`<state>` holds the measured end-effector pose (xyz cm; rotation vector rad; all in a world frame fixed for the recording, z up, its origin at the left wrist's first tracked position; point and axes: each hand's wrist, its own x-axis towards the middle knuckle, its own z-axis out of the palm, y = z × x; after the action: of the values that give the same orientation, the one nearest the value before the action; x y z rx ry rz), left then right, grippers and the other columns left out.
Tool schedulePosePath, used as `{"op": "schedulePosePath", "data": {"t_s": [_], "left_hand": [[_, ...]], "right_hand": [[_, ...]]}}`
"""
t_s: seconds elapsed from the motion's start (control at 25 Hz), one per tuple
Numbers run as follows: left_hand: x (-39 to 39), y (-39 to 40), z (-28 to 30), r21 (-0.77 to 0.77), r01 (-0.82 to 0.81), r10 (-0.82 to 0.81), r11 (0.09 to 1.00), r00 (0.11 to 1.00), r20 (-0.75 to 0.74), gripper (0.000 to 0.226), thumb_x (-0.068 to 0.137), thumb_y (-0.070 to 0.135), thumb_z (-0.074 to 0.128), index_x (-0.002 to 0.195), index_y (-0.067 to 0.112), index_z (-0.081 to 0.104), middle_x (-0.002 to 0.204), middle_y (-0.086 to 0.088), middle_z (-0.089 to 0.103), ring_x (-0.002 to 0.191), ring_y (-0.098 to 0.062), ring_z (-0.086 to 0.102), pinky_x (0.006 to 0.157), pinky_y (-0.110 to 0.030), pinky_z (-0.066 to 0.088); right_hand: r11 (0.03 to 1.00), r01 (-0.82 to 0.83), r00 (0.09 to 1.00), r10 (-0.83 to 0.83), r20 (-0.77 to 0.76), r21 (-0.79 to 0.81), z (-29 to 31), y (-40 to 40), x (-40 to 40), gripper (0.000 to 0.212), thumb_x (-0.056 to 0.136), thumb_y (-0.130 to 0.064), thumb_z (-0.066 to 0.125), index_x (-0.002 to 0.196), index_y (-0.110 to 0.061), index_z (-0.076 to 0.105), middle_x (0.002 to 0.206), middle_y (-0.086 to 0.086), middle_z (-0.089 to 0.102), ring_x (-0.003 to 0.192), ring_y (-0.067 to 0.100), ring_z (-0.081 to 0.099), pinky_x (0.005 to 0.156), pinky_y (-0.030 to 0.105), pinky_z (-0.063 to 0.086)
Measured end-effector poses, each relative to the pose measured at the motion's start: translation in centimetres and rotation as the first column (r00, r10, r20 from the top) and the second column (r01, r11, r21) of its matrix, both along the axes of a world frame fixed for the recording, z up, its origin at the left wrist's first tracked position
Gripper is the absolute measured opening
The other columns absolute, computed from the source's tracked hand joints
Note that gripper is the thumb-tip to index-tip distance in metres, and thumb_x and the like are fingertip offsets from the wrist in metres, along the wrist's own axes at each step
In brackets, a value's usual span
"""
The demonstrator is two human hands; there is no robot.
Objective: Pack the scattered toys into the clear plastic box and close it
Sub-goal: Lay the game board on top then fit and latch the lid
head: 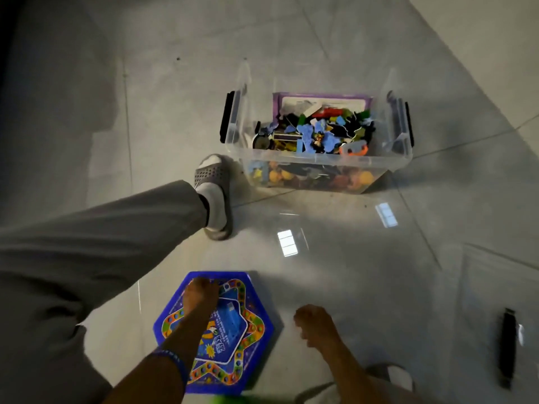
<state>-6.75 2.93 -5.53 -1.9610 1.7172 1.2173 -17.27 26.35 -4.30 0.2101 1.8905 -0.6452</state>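
**Head view: last board reached for, box waiting open**

Head camera looks down on a grey tiled floor [350, 272]. Nearest, the left hand [201, 295] lies on the far edge of a blue hexagonal game board [233, 330] that rests flat on the floor; whether its fingers are curled under the rim or only pressing on it cannot be told from here. Just right of that hand, apart from the board, the right hand [313, 322] hovers with its fingers curled, and it appears to hold nothing. Well to the right of both lies a black strip [507, 348], perhaps a latch of the lid, though that is unclear.

Beyond the left hand, a slippered foot [214, 193] stands close beside the clear plastic box [320, 158]. The box sits well ahead of both hands and to the right, open, and heaped with small coloured toys [315, 132]; a purple-framed panel [320, 99] leans at its far wall.

Judging by this, packing is nearly done, and the board looks to be the last loose toy. The next move calls for a firm hold under its edge, a lift, and a carry forward to the box, likely slipping it in upright or flat on the heap. The lid is not clearly in view and must be found before closing.
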Motion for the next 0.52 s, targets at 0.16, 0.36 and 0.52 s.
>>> {"op": "schedulePosePath", "data": {"t_s": [0.16,0.36,0.52], "left_hand": [[4.2,-1.8,-1.9,-0.075,0.052,-0.025,0.996,0.944,0.33,0.068,0.08,0.054,0.057,0.134,0.019,0.034,0.137,-0.017,0.037,0.125,-0.041,0.036,0.103,-0.058,0.031],[3.9,-4.0,-2.7,0.065,0.197,-0.208,0.978,0.934,0.289,0.066,0.076,0.059,0.064,0.124,0.016,0.047,0.116,-0.013,0.052,0.105,-0.033,0.054,0.092,-0.049,0.047],[-0.5,-3.4,-0.4,0.168,0.282,-0.304,0.944,0.945,0.123,0.051,0.072,0.06,0.071,0.095,0.017,0.054,0.091,-0.004,0.065,0.081,-0.018,0.063,0.067,-0.029,0.05]], "right_hand": [[0.93,-0.369,0.924,0.368,0.107,-0.009,-2.9,-1.3,2.8,0.03,0.092,-0.03,0.052,0.115,-0.012,0.059,0.104,0.006,0.06,0.093,0.02,0.058,0.078,0.026,0.044],[0.998,0.051,0.901,-0.064,0.43,0.042,-4.3,-3.0,2.7,0.058,0.076,-0.036,0.075,0.122,-0.013,0.049,0.103,0.003,0.057,0.093,0.017,0.057,0.069,0.03,0.05],[0.851,0.524,0.808,-0.509,0.298,0.032,-3.0,-0.3,-0.7,0.077,0.047,-0.025,0.086,0.115,-0.01,0.055,0.098,0.013,0.063,0.083,0.027,0.061,0.067,0.034,0.05]]}}
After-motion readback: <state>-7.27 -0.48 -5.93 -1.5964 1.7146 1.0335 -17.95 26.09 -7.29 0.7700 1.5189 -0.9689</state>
